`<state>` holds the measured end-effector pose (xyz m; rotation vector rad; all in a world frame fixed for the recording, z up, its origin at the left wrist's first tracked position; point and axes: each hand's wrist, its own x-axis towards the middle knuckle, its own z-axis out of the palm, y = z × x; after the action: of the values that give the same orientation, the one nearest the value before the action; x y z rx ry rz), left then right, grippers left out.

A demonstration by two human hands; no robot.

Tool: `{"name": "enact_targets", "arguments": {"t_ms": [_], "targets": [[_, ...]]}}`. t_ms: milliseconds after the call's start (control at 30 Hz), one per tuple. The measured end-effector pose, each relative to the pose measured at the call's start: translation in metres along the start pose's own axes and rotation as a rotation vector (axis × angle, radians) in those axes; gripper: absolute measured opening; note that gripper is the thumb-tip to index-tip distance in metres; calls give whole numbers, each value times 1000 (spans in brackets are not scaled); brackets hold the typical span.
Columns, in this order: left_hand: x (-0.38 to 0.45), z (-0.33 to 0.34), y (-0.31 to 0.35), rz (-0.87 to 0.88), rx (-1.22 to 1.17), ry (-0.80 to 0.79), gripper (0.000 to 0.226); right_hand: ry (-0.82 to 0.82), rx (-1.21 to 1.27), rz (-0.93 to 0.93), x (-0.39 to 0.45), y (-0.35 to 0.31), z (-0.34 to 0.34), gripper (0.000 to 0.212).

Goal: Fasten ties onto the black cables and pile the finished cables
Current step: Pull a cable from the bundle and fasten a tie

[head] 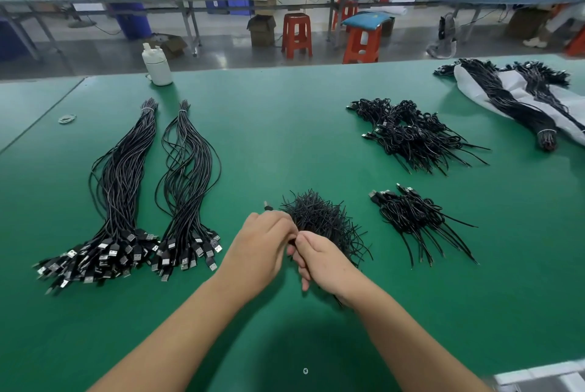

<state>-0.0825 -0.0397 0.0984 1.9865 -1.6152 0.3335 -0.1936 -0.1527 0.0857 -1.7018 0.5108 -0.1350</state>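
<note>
My left hand [261, 249] and my right hand [319, 262] meet at the table's front centre, fingers curled round a coiled black cable; its USB plug [268, 206] sticks out beyond the left hand. A small black tie seems pinched between the fingertips, mostly hidden. Just behind the hands lies a heap of loose black ties [319, 217]. To the right sits a small pile of tied cables [414, 217], with a larger pile [411, 135] farther back. Two long bundles of untied cables [120, 201] [186, 195] lie on the left, plugs toward me.
The green table mat [285, 138] carries a white bottle [156, 65] at the back left, rubber bands [67, 118] at far left, and more cable bundles on a white bag [519, 97] at the back right. Red stools and benches stand beyond the table.
</note>
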Motion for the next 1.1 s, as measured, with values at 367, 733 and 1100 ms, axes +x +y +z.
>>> {"name": "enact_targets", "arguments": {"t_ms": [367, 733, 1100], "targets": [[12, -5, 3, -752, -426, -243, 21, 38, -824, -294, -5, 3, -9, 31], [7, -7, -13, -902, -613, -326, 25, 225, -1136, -648, -12, 9, -12, 19], [13, -13, -12, -790, -577, -460, 41, 168, -1305, -643, -10, 10, -14, 26]]}}
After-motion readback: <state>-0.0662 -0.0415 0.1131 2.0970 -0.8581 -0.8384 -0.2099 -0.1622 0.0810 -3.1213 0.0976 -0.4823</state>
